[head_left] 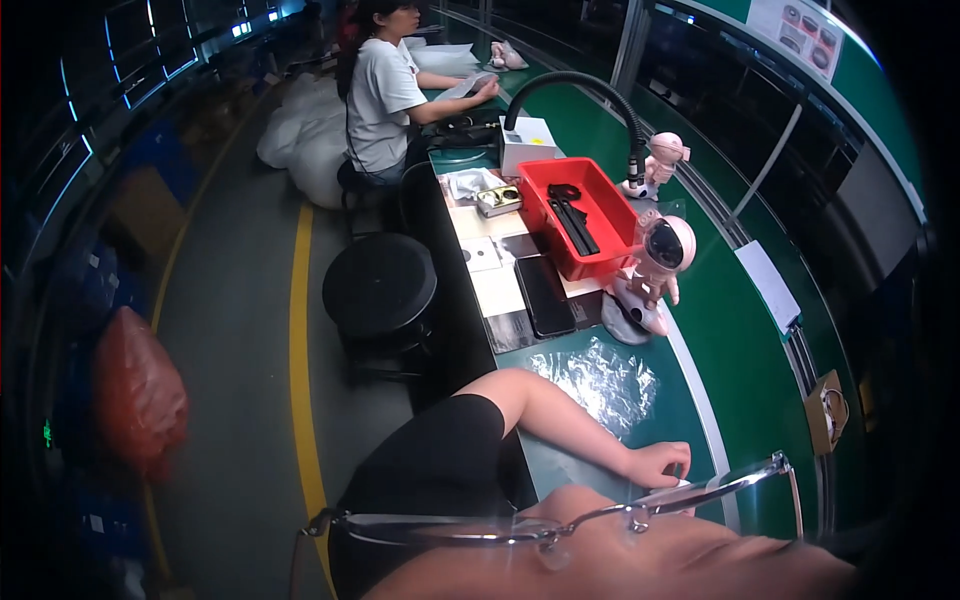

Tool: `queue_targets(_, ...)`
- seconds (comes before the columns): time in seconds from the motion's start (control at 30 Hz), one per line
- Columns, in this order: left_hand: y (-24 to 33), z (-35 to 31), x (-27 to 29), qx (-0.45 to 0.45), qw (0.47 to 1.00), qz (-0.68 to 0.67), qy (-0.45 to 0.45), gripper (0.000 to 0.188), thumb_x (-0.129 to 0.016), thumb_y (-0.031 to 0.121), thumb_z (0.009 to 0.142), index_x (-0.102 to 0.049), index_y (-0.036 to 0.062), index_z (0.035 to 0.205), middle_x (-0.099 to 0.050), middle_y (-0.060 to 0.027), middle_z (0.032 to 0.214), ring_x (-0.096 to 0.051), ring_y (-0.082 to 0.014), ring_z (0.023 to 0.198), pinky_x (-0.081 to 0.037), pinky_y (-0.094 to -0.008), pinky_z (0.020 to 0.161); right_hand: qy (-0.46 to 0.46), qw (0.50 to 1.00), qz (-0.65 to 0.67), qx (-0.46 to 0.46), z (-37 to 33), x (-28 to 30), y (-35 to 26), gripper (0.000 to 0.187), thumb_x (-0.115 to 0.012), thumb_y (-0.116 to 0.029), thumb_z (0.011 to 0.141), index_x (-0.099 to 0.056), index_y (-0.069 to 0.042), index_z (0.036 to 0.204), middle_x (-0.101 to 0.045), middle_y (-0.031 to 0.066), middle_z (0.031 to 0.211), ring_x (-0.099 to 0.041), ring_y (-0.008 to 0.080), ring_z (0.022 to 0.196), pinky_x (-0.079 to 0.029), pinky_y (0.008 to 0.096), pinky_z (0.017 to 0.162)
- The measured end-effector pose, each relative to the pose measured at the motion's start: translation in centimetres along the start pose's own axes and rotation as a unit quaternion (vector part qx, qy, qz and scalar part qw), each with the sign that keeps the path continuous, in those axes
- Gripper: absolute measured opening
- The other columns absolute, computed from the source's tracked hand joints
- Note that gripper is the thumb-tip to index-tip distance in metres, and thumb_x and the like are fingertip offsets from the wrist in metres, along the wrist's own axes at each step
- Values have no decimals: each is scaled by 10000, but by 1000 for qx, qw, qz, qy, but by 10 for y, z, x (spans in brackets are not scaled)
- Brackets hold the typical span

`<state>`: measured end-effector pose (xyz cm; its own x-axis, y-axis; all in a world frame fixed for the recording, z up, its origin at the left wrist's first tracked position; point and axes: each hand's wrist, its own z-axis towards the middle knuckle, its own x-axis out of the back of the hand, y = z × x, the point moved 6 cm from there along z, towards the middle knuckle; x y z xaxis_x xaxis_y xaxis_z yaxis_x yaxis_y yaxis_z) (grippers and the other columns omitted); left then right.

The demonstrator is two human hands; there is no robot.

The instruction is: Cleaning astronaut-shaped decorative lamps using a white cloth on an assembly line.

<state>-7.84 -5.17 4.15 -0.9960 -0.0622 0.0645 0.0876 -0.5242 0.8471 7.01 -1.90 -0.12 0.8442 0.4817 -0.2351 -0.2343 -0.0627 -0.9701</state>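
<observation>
Eyeglasses, metal-framed, spanning the foreground. Clear plastic film, crumpled on the green surface beyond the left forearm; likely light, limp, slippery, best pinched by a loose edge. Left hand, loosely curled, near a white scrap, hold uncertain; right hand out of view.

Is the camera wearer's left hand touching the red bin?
No: the left hand is well apart from the red bin, with clear plastic film lying between them.
</observation>
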Motion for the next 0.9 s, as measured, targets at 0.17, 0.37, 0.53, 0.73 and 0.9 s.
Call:
queue_targets(0.17,2,-5,7,15,1000,21,15,108,-583,66,717,-501,26,774,-462,-90,897,-535,-164,634,-446,-269,560,-8,1000,-16,0,4,-9,5,307,-581,-15,791,-499,30,1084,-575,82,968,-573,152,835,-467,268,743)
queue_targets(0.37,-3,-2,5,14,1000,16,4,109,-577,66,718,-489,24,764,-464,-90,886,-535,-159,633,-440,-268,553,5,1000,-8,-4,6,0,10,287,-584,-4,787,-514,32,1063,-581,80,951,-576,149,822,-467,265,736)
queue_targets(0.53,-3,-1,8,26,1000,14,-3,110,-577,67,716,-486,26,762,-460,-88,883,-531,-158,631,-436,-267,553,-3,1000,6,-10,8,-3,13,270,-574,14,788,-521,31,1052,-583,79,944,-579,147,822,-468,265,737)
queue_targets(0.73,-4,-2,7,27,1000,6,0,112,-583,66,712,-486,33,759,-455,-78,870,-519,-157,649,-431,-268,562,12,1000,-13,-20,3,-9,5,279,-562,10,791,-514,30,1065,-584,86,956,-584,149,820,-487,265,696)
queue_targets(0.9,1,-6,0,63,998,-4,-15,110,-586,65,716,-483,40,746,-453,-76,870,-506,-156,671,-427,-267,576,-9,1000,-9,-16,0,-2,9,288,-583,-12,786,-517,31,1063,-581,80,963,-579,145,821,-477,260,718)
